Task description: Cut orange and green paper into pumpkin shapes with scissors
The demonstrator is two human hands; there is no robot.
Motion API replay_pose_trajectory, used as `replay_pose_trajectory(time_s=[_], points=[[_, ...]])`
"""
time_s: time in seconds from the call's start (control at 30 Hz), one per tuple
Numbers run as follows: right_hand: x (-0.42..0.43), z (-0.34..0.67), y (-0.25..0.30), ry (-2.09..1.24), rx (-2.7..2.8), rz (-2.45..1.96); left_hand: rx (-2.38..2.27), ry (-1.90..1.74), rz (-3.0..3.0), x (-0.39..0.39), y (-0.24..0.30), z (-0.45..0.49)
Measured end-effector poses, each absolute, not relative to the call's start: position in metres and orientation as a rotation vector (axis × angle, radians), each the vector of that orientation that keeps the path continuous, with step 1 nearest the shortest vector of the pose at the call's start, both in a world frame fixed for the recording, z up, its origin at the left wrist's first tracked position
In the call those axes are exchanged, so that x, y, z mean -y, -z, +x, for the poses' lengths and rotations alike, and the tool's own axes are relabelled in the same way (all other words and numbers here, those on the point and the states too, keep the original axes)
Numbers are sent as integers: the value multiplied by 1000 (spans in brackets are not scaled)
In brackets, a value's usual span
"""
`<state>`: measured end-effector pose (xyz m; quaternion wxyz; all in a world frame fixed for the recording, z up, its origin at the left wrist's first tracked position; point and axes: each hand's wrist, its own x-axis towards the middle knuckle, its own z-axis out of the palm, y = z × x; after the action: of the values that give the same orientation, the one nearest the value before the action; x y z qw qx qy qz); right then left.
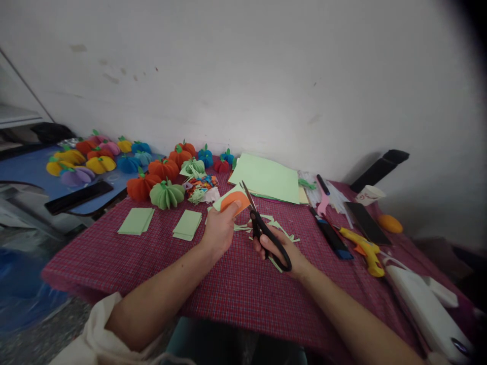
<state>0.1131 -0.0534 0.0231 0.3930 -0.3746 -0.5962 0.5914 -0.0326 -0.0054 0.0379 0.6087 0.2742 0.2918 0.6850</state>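
My left hand [219, 229] pinches a small stack of paper [232, 199], an orange piece lying on light green sheets, held above the red checked tablecloth [160, 253]. In my right hand [279, 249] are black-handled scissors [262, 228], fingers through the loops and blades pointing up at the paper's right edge. Thin green paper strips [279, 228] lie on the cloth under and beside the scissors.
Two piles of green squares [137, 220] [187, 224] lie left of my hands. Folded paper pumpkins [166, 194] in several colours stand at the back left. Large green sheets [268, 178] lie behind. At the right are a yellow glue gun [365, 249], a blue cutter [332, 236], a phone [366, 222] and a paper cup [368, 194].
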Motion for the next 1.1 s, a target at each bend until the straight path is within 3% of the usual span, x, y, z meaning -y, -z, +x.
replay_pose_trajectory(time_s=[1.1], points=[[47, 132, -37, -1353, 1784, -1076, -629, -1531, 636, 5, -42, -37]])
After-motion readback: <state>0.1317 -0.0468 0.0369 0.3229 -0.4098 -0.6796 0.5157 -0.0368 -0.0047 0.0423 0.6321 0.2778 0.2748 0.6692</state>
